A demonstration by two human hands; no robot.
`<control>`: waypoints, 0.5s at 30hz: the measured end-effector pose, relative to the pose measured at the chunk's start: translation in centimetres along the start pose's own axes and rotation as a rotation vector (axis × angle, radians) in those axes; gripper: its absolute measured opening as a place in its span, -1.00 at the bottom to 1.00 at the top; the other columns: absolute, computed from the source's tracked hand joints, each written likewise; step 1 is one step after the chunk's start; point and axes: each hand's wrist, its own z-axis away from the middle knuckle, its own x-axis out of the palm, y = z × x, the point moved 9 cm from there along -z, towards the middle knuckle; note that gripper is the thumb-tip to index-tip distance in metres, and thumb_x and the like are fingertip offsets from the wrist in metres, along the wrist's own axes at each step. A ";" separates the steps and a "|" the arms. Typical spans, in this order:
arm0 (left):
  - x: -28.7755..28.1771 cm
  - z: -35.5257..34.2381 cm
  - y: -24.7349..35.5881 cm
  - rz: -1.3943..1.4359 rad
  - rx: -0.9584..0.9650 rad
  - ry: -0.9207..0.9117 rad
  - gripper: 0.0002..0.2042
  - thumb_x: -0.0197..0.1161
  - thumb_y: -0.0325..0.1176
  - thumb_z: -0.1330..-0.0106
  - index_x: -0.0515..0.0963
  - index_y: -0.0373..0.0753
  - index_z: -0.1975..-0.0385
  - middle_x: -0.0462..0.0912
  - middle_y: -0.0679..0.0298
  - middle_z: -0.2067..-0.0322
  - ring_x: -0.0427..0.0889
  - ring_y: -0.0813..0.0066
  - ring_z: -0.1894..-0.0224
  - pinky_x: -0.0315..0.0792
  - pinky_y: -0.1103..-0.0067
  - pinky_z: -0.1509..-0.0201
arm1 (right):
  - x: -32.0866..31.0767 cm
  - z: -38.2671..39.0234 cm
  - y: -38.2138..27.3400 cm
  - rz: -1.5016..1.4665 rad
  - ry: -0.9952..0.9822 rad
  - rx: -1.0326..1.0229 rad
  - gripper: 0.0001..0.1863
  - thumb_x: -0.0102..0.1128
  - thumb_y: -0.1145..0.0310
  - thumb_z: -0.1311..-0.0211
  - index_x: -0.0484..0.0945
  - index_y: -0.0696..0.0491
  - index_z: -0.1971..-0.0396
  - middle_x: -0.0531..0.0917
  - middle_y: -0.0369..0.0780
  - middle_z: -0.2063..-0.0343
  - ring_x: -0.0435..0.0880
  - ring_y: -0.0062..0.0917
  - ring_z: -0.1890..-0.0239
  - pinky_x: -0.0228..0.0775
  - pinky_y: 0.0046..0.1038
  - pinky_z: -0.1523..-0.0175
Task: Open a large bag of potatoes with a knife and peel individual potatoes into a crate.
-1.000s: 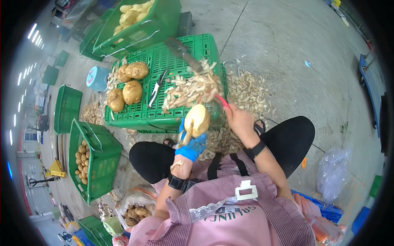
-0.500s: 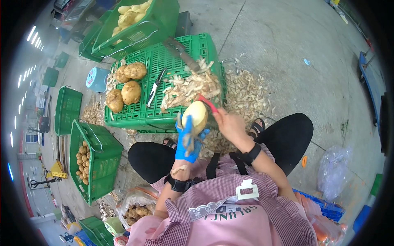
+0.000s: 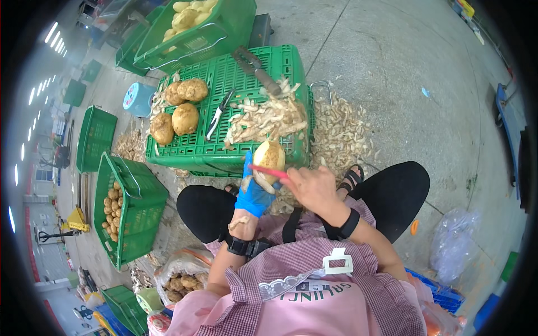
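My left hand (image 3: 253,196), in a blue glove, is closed round a partly peeled potato (image 3: 270,152) just in front of the upturned green crate. Pale flesh shows on the potato, with brown skin left on part of it. My bare right hand (image 3: 310,186) grips a red peeler (image 3: 268,171), whose head lies across the potato. Peel strips cling to the glove. On the crate top (image 3: 210,147) lie several unpeeled potatoes (image 3: 185,119), a black-and-white knife or peeler (image 3: 219,116), a dark-handled tool (image 3: 256,70) and a heap of peelings (image 3: 266,120).
Beyond the crate stands a green crate (image 3: 224,39) of peeled potatoes. At left, another green crate (image 3: 137,215) holds unpeeled ones, near a sack of potatoes (image 3: 185,280). Peelings (image 3: 342,131) litter the floor right of the work crate. A blue lidded bucket (image 3: 139,99) stands beyond its left side.
The peeler has come left and down from the potato's far right side to lie across it. The potato has been turned, so its brown patch now shows.
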 end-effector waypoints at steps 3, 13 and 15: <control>0.5 0.4 0.1 -0.110 0.042 0.054 -0.52 -0.23 0.10 -0.14 0.19 -0.03 0.01 0.31 0.33 0.07 0.31 0.41 0.07 0.25 0.41 0.11 | 0.8 -1.7 4.0 0.110 -0.032 0.190 -0.76 -0.01 0.15 0.01 0.35 -0.01 0.66 0.39 -0.26 0.86 0.37 -0.41 0.85 0.15 -0.40 0.74; -0.8 0.4 0.3 -0.203 0.181 0.034 -0.54 -0.19 0.09 -0.14 0.22 -0.02 0.04 0.33 0.35 0.09 0.36 0.44 0.10 0.33 0.45 0.23 | 0.6 -2.3 4.8 0.192 -0.137 0.257 -0.75 0.02 0.11 0.04 0.39 -0.02 0.67 0.43 -0.22 0.84 0.42 -0.39 0.82 0.16 -0.40 0.74; -0.2 0.7 0.4 -0.285 0.245 0.022 -0.55 -0.20 0.08 -0.16 0.22 -0.02 0.03 0.33 0.34 0.09 0.36 0.44 0.10 0.34 0.47 0.23 | 1.3 -2.1 6.7 0.132 -0.098 0.284 -0.75 0.00 0.13 0.02 0.38 -0.01 0.67 0.43 -0.21 0.83 0.43 -0.39 0.80 0.16 -0.38 0.74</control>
